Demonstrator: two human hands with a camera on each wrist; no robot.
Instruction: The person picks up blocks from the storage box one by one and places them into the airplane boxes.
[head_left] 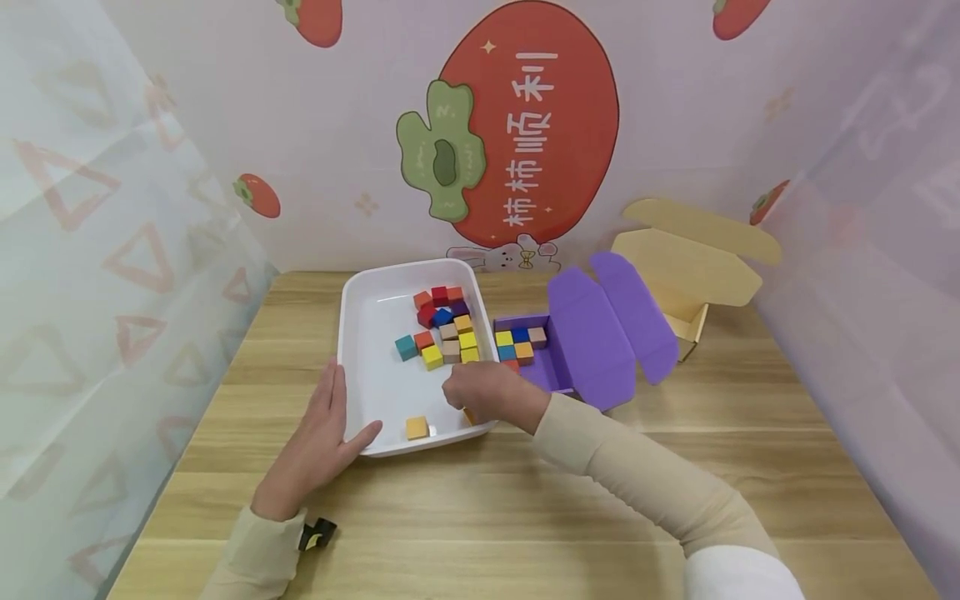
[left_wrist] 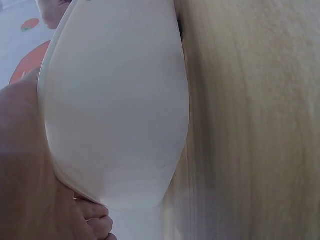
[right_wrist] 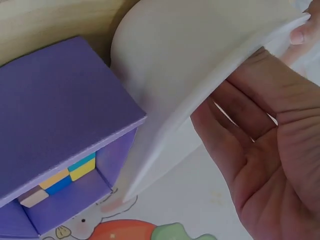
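A white tray holds several coloured wooden cubes, bunched towards its right side. My left hand lies at the tray's near left corner, fingers along the outer wall and thumb spread over the front rim. Over the tray's right side, my right hand reaches down with bent fingers. Its fingertips are hidden, and whether they pinch a cube does not show. An orange cube peeks out just below that hand. Another orange cube lies by the front wall.
An open purple box stands against the tray's right wall, with several cubes inside and its lid folded to the right. Behind it is an open yellow box. A small black object is by the left wrist. Everything stands on a wooden table.
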